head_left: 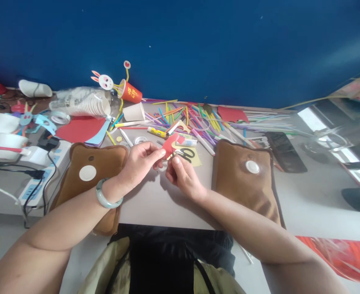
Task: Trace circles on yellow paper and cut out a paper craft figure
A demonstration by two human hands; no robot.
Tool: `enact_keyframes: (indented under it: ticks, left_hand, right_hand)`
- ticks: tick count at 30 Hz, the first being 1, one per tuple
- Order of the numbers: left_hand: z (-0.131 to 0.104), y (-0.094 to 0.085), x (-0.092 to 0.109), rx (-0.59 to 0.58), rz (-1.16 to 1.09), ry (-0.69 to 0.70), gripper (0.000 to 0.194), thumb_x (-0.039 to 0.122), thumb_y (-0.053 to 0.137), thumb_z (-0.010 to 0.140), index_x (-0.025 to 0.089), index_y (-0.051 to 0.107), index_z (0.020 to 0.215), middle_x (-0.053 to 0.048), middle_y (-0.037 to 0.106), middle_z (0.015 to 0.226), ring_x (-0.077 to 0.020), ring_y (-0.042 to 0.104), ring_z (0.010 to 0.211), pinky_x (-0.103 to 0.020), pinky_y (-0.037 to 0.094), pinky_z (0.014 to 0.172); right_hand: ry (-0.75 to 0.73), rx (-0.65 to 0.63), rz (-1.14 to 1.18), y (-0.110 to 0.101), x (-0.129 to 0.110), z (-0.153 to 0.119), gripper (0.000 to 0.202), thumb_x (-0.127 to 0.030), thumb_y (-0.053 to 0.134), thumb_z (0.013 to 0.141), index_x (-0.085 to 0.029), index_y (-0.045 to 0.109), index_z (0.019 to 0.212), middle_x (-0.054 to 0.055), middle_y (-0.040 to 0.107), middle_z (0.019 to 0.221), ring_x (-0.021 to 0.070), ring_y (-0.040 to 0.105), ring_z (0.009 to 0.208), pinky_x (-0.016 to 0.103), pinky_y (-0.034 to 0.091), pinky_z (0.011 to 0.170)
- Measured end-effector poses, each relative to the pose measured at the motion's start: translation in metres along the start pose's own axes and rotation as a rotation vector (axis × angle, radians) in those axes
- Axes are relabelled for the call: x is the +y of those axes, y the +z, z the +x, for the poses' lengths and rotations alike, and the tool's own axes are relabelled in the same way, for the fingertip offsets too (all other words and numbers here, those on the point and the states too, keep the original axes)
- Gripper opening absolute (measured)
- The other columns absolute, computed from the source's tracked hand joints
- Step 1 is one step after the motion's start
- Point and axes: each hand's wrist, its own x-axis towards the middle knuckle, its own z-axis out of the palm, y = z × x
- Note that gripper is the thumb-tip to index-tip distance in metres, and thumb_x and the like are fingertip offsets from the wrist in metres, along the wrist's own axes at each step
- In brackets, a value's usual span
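My left hand (143, 159), with a pale bangle at the wrist, pinches a piece of red paper (169, 145) above the table. Close by, my right hand (182, 175) is closed in a pinch at the lower edge of the red paper; what lies between its fingers is too small to make out. Just beyond it, black-handled scissors (188, 153) rest on a yellow paper sheet (197, 160). Behind the red paper lies a glue stick or similar white tube (188, 142).
Two brown pads (90, 159) (244, 183) flank my hands. Colourful pipe cleaners and sticks (173, 116) spread along the blue wall. To the left are a power strip (46, 175) and stacked paper cups (84, 104); a phone (285, 151) lies on the right.
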Motion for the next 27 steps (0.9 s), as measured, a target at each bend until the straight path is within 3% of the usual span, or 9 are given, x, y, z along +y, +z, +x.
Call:
enact_keyframes:
  ticks: [27]
  left_hand:
    - [-0.0004, -0.0010, 0.0058, 0.018, 0.085, 0.063, 0.019, 0.032, 0.069, 0.085, 0.018, 0.061, 0.076, 0.002, 0.063, 0.056, -0.0108, 0.057, 0.052, -0.023, 0.048, 0.056]
  right_hand:
    - [0.030, -0.014, 0.016, 0.0002, -0.0050, -0.0023, 0.055, -0.070, 0.038, 0.097, -0.023, 0.041, 0.069, -0.004, 0.046, 0.050, 0.0099, 0.036, 0.044, 0.026, 0.033, 0.045]
